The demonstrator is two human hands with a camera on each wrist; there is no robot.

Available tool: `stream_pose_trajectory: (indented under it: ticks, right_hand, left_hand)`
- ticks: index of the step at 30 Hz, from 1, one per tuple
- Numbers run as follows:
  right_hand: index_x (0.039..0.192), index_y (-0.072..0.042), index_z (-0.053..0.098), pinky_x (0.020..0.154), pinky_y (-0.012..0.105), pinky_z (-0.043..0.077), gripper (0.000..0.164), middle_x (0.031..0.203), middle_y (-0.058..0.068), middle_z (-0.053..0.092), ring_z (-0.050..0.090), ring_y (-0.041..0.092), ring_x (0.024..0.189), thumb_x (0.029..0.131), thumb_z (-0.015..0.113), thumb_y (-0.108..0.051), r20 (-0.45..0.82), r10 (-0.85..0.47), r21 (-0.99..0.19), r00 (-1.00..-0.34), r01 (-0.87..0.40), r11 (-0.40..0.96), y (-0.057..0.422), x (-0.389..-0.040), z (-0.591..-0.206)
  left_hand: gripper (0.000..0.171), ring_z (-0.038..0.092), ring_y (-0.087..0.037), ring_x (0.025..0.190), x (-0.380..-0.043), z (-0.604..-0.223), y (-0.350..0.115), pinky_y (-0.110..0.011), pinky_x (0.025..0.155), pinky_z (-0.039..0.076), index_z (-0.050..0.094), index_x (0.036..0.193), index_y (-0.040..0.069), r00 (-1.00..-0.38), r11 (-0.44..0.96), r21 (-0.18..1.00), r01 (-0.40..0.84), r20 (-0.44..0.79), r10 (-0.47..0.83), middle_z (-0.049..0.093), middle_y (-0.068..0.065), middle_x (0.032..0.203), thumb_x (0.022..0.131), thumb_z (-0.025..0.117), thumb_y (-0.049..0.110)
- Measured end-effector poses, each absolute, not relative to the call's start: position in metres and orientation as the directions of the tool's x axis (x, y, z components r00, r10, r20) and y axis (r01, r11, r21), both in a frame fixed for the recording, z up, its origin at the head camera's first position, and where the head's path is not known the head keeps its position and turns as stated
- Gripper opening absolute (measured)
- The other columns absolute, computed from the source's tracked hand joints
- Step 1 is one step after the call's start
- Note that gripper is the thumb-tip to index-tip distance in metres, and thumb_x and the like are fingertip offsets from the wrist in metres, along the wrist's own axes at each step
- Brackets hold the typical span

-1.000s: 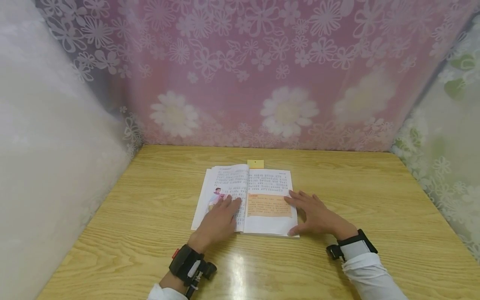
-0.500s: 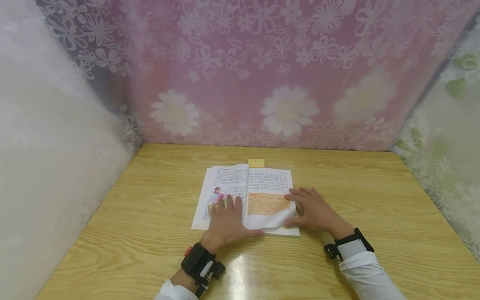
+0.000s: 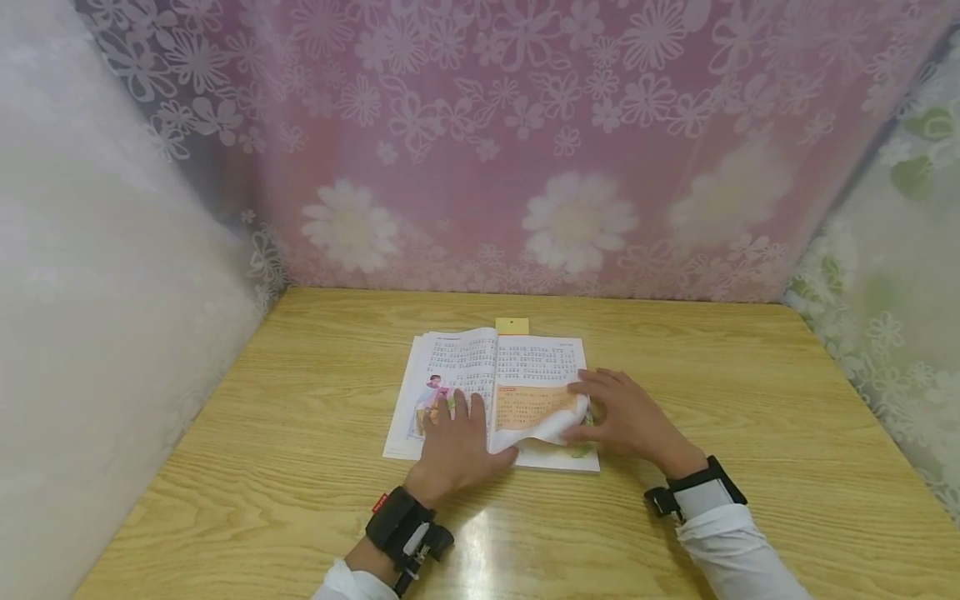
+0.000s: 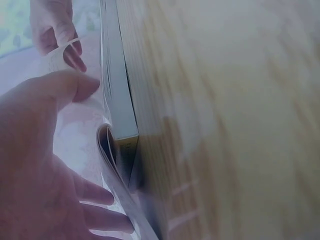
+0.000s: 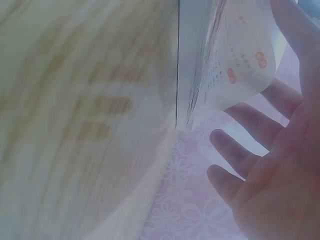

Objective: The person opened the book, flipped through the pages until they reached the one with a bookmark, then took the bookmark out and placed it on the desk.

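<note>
An open book (image 3: 536,362) with printed text lies on the wooden table, and its left page carries a drawing of a figure (image 3: 433,396). My left hand (image 3: 456,446) rests spread on the left page, with its thumb near the bottom of the spine. At the right edge, my right hand (image 3: 630,421) pinches the lower right part of a page (image 3: 553,425). That page curls up off the pages beneath, showing a coloured picture under it. In the right wrist view the bent page (image 5: 245,65) lies between thumb and fingers. The book's thick page edge (image 4: 117,90) shows in the left wrist view.
A yellow tab (image 3: 512,326) sticks out past the top of the book. The wooden table (image 3: 712,358) extends around it. A pink flowered curtain (image 3: 465,167) hangs behind the table, with pale sheets (image 3: 135,275) at the sides.
My left hand has shifted right and spread its thumb towards the spine. My right hand has lifted the lower right corner of the right page, which now curls up.
</note>
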State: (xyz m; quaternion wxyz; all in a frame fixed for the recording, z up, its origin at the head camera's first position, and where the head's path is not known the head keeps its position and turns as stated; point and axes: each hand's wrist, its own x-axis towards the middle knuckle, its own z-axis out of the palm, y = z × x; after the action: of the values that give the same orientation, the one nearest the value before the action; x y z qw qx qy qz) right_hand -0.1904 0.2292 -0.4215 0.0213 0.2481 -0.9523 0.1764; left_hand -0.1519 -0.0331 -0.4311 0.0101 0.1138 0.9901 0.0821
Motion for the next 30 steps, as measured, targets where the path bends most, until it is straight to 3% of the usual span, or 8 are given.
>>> stream_pose_trajectory:
  ticks: [3,6,10,17,20,24,30]
  right_hand:
    - [0.135,-0.017,0.042,0.103,0.055,0.023,0.092,0.144,0.016,0.034,0.03,0.035,0.128,0.063,0.059,-0.071,0.143,-0.477,-0.354,-0.867,-0.495,0.794,0.23,-0.191,-0.422]
    - [0.144,-0.02,0.022,0.105,0.056,0.017,0.105,0.149,0.018,0.021,0.023,0.034,0.132,0.061,0.062,-0.071,0.143,-0.483,-0.392,-0.864,-0.497,0.774,0.23,-0.191,-0.422]
    - [0.147,-0.022,0.005,0.106,0.057,0.014,0.115,0.151,0.018,0.013,0.017,0.033,0.135,0.06,0.066,-0.068,0.13,-0.485,-0.412,-0.865,-0.492,0.767,0.231,-0.189,-0.421]
    - [0.144,-0.016,0.022,0.103,0.064,0.013,0.108,0.15,0.02,0.017,0.019,0.036,0.133,0.061,0.06,-0.073,0.054,-0.516,-0.36,-0.855,-0.499,0.788,0.235,-0.186,-0.427]
    - [0.144,-0.017,0.025,0.102,0.064,0.013,0.106,0.15,0.02,0.017,0.019,0.037,0.133,0.061,0.059,-0.073,0.028,-0.521,-0.367,-0.853,-0.494,0.788,0.236,-0.183,-0.428]
    - [0.143,-0.017,0.027,0.103,0.063,0.014,0.105,0.15,0.02,0.017,0.018,0.036,0.134,0.06,0.062,-0.071,0.007,-0.522,-0.384,-0.853,-0.485,0.786,0.237,-0.181,-0.427]
    - [0.142,-0.017,0.028,0.102,0.064,0.014,0.104,0.15,0.019,0.017,0.017,0.037,0.134,0.06,0.062,-0.071,-0.017,-0.524,-0.398,-0.852,-0.475,0.785,0.239,-0.179,-0.429]
  left_hand:
    - [0.088,0.03,-0.049,0.123,-0.153,-0.43,-0.034,-0.064,0.09,0.032,0.035,0.134,0.002,-0.972,0.958,0.172,0.229,-0.019,0.236,0.037,-0.028,0.137,0.077,0.042,0.067]
    - [0.081,0.029,-0.05,0.123,-0.153,-0.429,-0.036,-0.065,0.09,0.032,0.033,0.136,0.001,-0.967,0.947,0.206,0.244,-0.018,0.253,0.035,-0.03,0.137,0.08,0.042,0.06]
    - [0.072,0.027,-0.049,0.125,-0.153,-0.427,-0.04,-0.065,0.091,0.03,0.033,0.136,-0.001,-0.963,0.923,0.284,0.259,0.001,0.27,0.034,-0.031,0.138,0.082,0.043,0.047]
    - [0.067,0.024,-0.043,0.129,-0.15,-0.425,-0.045,-0.06,0.1,0.024,0.028,0.137,-0.005,-0.974,0.876,0.432,0.217,0.029,0.227,0.032,-0.027,0.141,0.083,0.04,0.033]
    - [0.072,0.039,-0.039,0.121,-0.149,-0.424,-0.048,-0.053,0.095,0.035,0.015,0.141,-0.005,-0.976,0.855,0.472,0.215,0.087,0.197,0.039,-0.028,0.135,0.083,0.045,0.025]
    - [0.085,0.053,-0.027,0.1,-0.149,-0.428,-0.054,-0.042,0.079,0.046,-0.003,0.143,0.0,-0.971,0.834,0.501,0.233,0.169,0.17,0.046,-0.025,0.13,0.078,0.051,0.011]
    - [0.076,0.044,-0.033,0.118,-0.149,-0.432,-0.06,-0.044,0.089,0.043,0.003,0.143,-0.002,-0.971,0.87,0.442,0.218,0.19,0.147,0.028,-0.029,0.142,0.08,0.046,0.0]
